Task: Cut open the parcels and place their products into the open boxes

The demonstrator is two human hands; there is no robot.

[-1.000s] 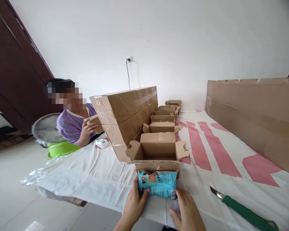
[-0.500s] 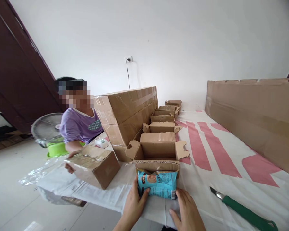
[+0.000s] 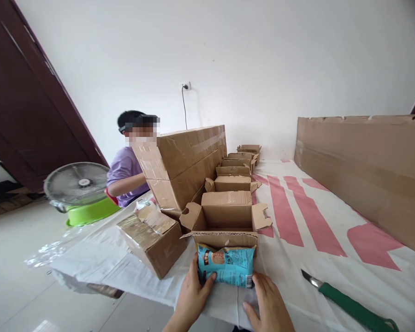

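A blue biscuit packet (image 3: 225, 266) leans upright against the front of an open cardboard box (image 3: 228, 216) at the table's near edge. My left hand (image 3: 195, 288) is closed on the packet's left end, with its thumb across the front. At the packet's lower right corner, the fingers of my right hand (image 3: 267, 299) touch the edge. The right thumb is spread away from the packet. The box's side flaps stand out to both sides, and its floor is mostly hidden by its front wall.
More open boxes (image 3: 233, 183) run in a row towards the wall, beside stacked taped boxes (image 3: 183, 170). A taped box (image 3: 159, 242) sits at left. A green-handled knife (image 3: 352, 302) lies at right, blade exposed. A co-worker (image 3: 127, 177) is behind the stack.
The taped box at left has shifted right, closer to the stack. The co-worker has let go of it and moved right, partly behind the stack. My hands and the packet have hardly moved.
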